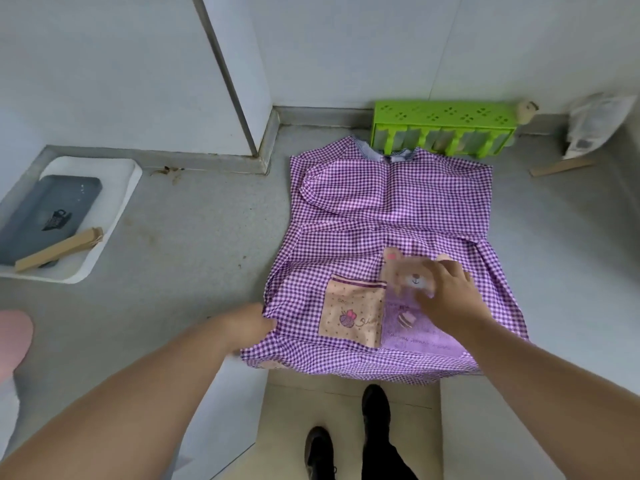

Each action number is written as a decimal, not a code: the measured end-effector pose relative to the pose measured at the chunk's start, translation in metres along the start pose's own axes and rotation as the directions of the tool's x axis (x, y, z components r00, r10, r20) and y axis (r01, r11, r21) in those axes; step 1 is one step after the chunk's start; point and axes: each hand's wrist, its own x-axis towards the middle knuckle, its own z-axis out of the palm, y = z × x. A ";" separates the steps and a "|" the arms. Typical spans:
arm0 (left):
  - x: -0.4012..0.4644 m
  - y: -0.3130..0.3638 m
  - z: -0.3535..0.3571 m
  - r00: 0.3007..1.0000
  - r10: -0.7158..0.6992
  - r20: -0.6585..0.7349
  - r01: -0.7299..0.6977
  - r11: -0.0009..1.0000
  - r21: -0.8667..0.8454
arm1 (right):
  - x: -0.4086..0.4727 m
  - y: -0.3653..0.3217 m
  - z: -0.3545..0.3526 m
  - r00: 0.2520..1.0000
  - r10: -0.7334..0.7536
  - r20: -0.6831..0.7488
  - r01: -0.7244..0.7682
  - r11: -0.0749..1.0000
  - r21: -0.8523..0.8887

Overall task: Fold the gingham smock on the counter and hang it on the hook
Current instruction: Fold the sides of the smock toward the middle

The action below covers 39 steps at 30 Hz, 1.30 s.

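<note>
The purple gingham smock lies flat on the grey counter, collar toward the wall, both sleeves folded in, hem hanging a little over the front edge. A bear patch and two pockets show on its lower front. My left hand grips the smock's lower left edge. My right hand rests flat on the bear patch and pocket, fingers spread. No hook is in view.
A green plastic rack stands against the wall just behind the collar. A white tray at the left holds a dark case and a wooden clip. A paper packet and wooden stick lie at the right.
</note>
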 end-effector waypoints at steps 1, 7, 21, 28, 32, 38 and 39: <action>-0.002 0.004 0.003 0.999 0.042 -0.013 -0.042 0.999 -0.004 | -0.016 0.018 -0.003 0.994 0.090 -0.066 -0.088 0.996 0.031; -0.013 0.029 0.019 0.982 0.124 -0.140 -0.136 0.987 -0.081 | -0.084 0.109 0.001 0.743 0.670 0.003 -0.638 0.706 0.308; -0.032 0.030 0.019 0.991 -0.131 -0.025 0.116 0.936 -0.332 | -0.088 0.133 0.010 0.712 0.630 0.310 -0.675 0.493 0.549; -0.046 0.032 0.012 0.984 -0.172 -0.055 0.139 0.915 -0.379 | -0.089 0.133 0.011 0.714 0.635 0.295 -0.661 0.473 0.583; -0.053 0.038 -0.004 0.985 -0.164 -0.058 0.116 0.864 -0.489 | -0.088 0.126 -0.016 0.794 0.556 0.244 -0.565 0.531 0.631; -0.048 0.022 -0.018 0.987 -0.106 -0.123 0.015 0.814 -0.580 | -0.116 0.120 -0.059 0.857 0.287 0.429 -0.515 0.540 0.666; -0.040 0.016 -0.015 0.980 -0.127 -0.152 0.028 0.848 -0.530 | -0.125 0.123 -0.050 0.849 0.319 0.422 -0.510 0.706 0.492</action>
